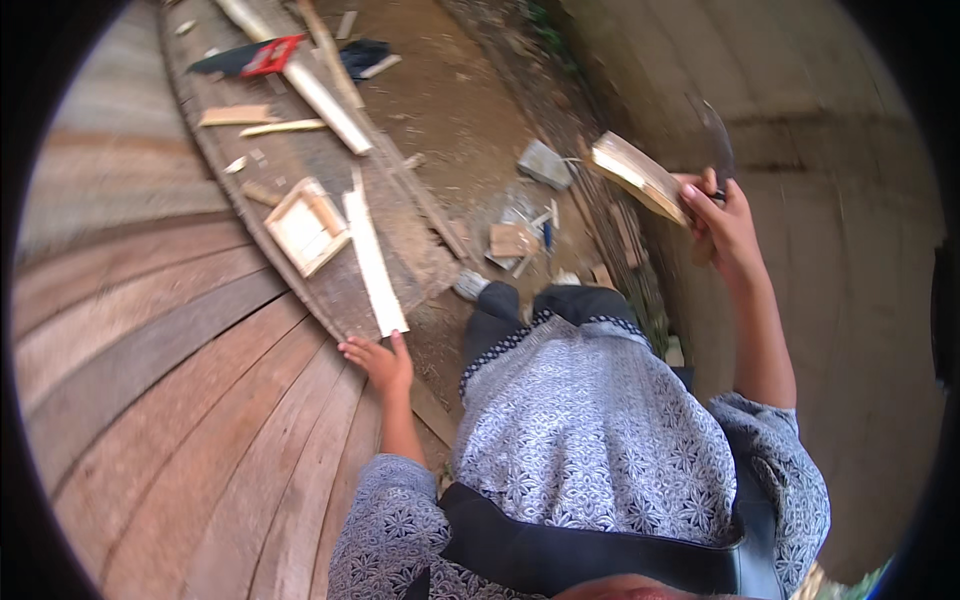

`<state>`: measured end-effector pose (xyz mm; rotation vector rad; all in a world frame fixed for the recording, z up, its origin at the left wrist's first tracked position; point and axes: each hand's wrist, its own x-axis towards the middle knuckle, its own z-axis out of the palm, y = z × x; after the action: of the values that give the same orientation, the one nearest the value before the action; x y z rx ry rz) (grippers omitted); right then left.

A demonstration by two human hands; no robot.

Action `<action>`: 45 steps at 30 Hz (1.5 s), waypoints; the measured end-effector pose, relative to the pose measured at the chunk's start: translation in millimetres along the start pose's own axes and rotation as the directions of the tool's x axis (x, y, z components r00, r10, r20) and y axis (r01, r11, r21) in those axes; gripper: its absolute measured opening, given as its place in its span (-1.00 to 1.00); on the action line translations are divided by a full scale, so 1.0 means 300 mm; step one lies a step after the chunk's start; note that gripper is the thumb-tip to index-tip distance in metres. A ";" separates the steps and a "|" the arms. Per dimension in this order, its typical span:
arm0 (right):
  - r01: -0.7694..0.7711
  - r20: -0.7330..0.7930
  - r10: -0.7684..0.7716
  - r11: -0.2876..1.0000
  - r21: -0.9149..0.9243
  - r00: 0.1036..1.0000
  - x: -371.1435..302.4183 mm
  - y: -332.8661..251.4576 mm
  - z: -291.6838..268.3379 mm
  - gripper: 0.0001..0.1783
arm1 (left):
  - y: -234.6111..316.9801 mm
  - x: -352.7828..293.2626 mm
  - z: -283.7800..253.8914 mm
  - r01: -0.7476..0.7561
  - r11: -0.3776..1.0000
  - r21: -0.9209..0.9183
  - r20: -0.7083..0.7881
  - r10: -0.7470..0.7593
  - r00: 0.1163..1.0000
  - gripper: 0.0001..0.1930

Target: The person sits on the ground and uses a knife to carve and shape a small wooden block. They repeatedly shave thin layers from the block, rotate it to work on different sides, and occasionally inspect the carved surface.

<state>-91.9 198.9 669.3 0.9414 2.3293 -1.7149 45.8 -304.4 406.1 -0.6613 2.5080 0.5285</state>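
My right hand (pixel 733 232) is raised on the right, closed on a short block of pale wood (pixel 638 174). A knife with a dark curved blade (pixel 716 140) is in the same hand, its blade pointing up past the fingers; most of its handle is hidden. My left hand (pixel 384 366) is at the near end of the work board (pixel 420 262), fingers stretched out and thumb apart. Just beyond its thumb ends a long pale wooden strip (pixel 370 262) lying on the board. Beside the strip is a small square wooden frame (pixel 308 226).
A saw with a red handle (pixel 270 57), a long pale batten (pixel 325 105) and several offcuts lie farther up the board. Wooden planks (pixel 190 400) form a wall on the left. On the ground are a grey block (pixel 545 163) and wood scraps (pixel 512 240). A plain wall (pixel 840 300) borders the right.
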 end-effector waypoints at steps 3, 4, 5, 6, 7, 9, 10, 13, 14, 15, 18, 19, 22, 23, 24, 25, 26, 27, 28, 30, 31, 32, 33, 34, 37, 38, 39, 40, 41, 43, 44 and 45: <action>-0.056 0.045 0.048 0.979 0.198 0.998 -0.015 0.067 -0.058 -0.66 | 0.017 0.001 0.004 0.040 0.999 0.013 0.002 -0.040 0.999 -0.02; -0.057 0.035 0.050 0.969 0.240 0.998 -0.069 0.071 -0.048 -0.66 | -0.032 0.002 -0.002 -0.007 0.997 -0.081 -0.075 0.001 0.997 -0.07; -0.084 0.040 0.076 0.968 0.238 0.996 -0.059 0.100 -0.071 -0.66 | -0.056 0.000 0.026 -0.044 0.984 -0.174 -0.150 0.018 0.989 -0.11; -0.111 0.047 0.103 0.966 0.235 0.994 -0.044 0.136 -0.098 -0.65 | -0.076 -0.004 0.055 -0.086 0.961 -0.264 -0.223 0.025 0.974 -0.14; -0.134 0.059 0.124 0.963 0.232 0.991 -0.036 0.167 -0.121 -0.64 | -0.118 -0.017 0.087 0.019 0.928 -0.373 -0.232 -0.113 0.966 -0.15; -0.166 0.119 0.141 0.956 0.241 0.983 0.013 0.248 -0.147 -0.62 | -0.187 -0.033 0.156 0.218 0.796 -0.565 -0.205 -0.391 0.897 -0.15; -0.167 0.168 0.129 0.957 0.236 0.977 0.041 0.286 -0.144 -0.60 | 0.005 -0.137 0.113 0.401 0.524 -0.751 0.014 -0.595 0.803 -0.20; -0.153 0.292 0.103 0.976 0.152 0.951 0.130 0.447 -0.151 -0.57 | 0.011 -0.241 0.249 0.406 0.707 -0.579 0.428 -0.160 0.889 -0.22; -0.184 0.344 0.137 0.977 0.108 0.929 0.178 0.536 -0.151 -0.55 | 0.113 -0.250 0.273 0.212 0.827 -0.521 0.472 0.072 0.879 -0.20; -0.137 0.395 0.076 0.982 0.128 0.916 0.230 0.627 -0.137 -0.55 | 0.271 -0.243 0.296 0.003 0.879 -0.478 0.525 0.283 0.803 -0.18; -0.055 0.507 -0.021 0.989 0.135 0.862 0.354 0.874 -0.067 -0.57 | 0.570 -0.124 0.489 0.267 0.642 -0.719 0.646 0.477 0.595 -0.01; -0.005 0.526 -0.071 0.990 0.142 0.848 0.397 0.952 -0.042 -0.58 | 0.687 -0.056 0.554 0.397 0.565 -0.723 0.681 0.489 0.545 0.07; -0.013 0.571 -0.098 0.982 0.188 0.815 0.468 1.181 0.014 -0.62 | 0.939 0.109 0.780 0.483 0.433 -0.761 0.644 0.591 0.485 0.05; 0.011 0.594 -0.090 0.991 0.136 0.800 0.493 1.263 0.028 -0.62 | 0.995 0.149 0.868 0.536 0.364 -0.762 0.632 0.600 0.491 -0.01; 0.031 0.610 -0.076 0.996 0.084 0.788 0.516 1.345 0.034 -0.62 | 1.020 0.193 0.968 0.538 0.394 -0.745 0.654 0.589 0.474 -0.10; 0.056 0.643 -0.067 0.998 0.039 0.763 0.532 1.414 0.056 -0.62 | 1.018 0.233 1.055 0.537 0.415 -0.734 0.670 0.569 0.476 -0.19; -0.003 0.656 0.011 1.000 -0.013 0.755 0.562 1.461 0.063 -0.62 | 1.021 0.269 1.149 0.532 0.431 -0.729 0.679 0.559 0.476 -0.27; -0.014 0.666 0.031 0.999 -0.031 0.746 0.588 1.519 0.073 -0.62 | 1.013 0.290 1.234 0.500 0.446 -0.743 0.668 0.551 0.500 -0.32; -0.019 0.666 0.045 0.999 -0.046 0.744 0.623 1.575 0.076 -0.62 | 1.025 0.314 1.313 0.459 0.465 -0.757 0.653 0.552 0.517 -0.36; 0.041 0.671 0.003 0.998 -0.049 0.741 0.687 1.738 0.092 -0.60 | 1.029 0.370 1.438 0.475 0.467 -0.746 0.666 0.539 0.515 -0.34; 0.091 0.651 -0.062 0.996 -0.011 0.757 0.727 1.818 0.111 -0.60 | 1.015 0.412 1.513 0.383 0.468 -0.796 0.604 0.577 0.550 -0.33; 0.138 0.627 -0.122 0.990 0.022 0.769 0.762 1.857 0.115 -0.60 | 1.023 0.450 1.568 0.290 0.465 -0.836 0.541 0.614 0.574 -0.32; 0.187 0.600 -0.181 0.981 0.054 0.779 0.788 1.892 0.118 -0.59 | 1.024 0.480 1.613 0.194 0.456 -0.868 0.475 0.652 0.591 -0.31; 0.176 0.617 -0.142 0.984 0.006 0.774 0.824 1.887 0.129 -0.58 | 1.031 0.516 1.637 0.143 0.472 -0.870 0.459 0.667 0.587 -0.25; 0.267 0.467 -0.293 0.956 0.123 0.834 0.862 1.882 0.148 -0.61 | 1.033 0.574 1.687 -0.043 0.551 -0.833 0.444 0.714 0.542 -0.19; 0.230 0.495 -0.274 0.962 0.150 0.824 0.872 1.842 0.128 -0.72 | 1.048 0.587 1.696 -0.091 0.548 -0.831 0.414 0.721 0.556 -0.20; 0.199 0.476 -0.249 0.968 0.154 0.844 0.893 1.815 0.114 -0.71 | 1.059 0.606 1.692 -0.166 0.578 -0.799 0.417 0.731 0.540 -0.20; 0.196 0.436 -0.241 0.970 0.146 0.867 0.873 1.796 0.102 -0.70 | 1.056 0.616 1.687 -0.258 0.577 -0.775 0.401 0.764 0.505 -0.21; 0.183 0.402 -0.227 0.972 0.145 0.887 0.848 1.774 0.086 -0.68 | 1.056 0.606 1.680 -0.343 0.578 -0.740 0.393 0.786 0.477 -0.22; 0.245 0.283 -0.259 0.966 0.083 0.924 0.789 1.709 0.061 -0.66 | 1.071 0.579 1.663 -0.400 0.533 -0.746 0.352 0.825 0.442 -0.26; 0.310 0.201 -0.325 0.945 0.100 0.924 0.770 1.707 0.031 -0.67 | 1.087 0.547 1.654 -0.418 0.520 -0.745 0.354 0.839 0.413 -0.27; 0.375 0.118 -0.387 0.920 0.111 0.914 0.747 1.707 0.000 -0.67 | 1.094 0.510 1.639 -0.401 0.501 -0.767 0.352 0.851 0.389 -0.28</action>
<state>-1.2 382.0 148.9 0.3703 2.4856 -1.9567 -73.1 140.2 4.7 0.4609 1.6847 1.5603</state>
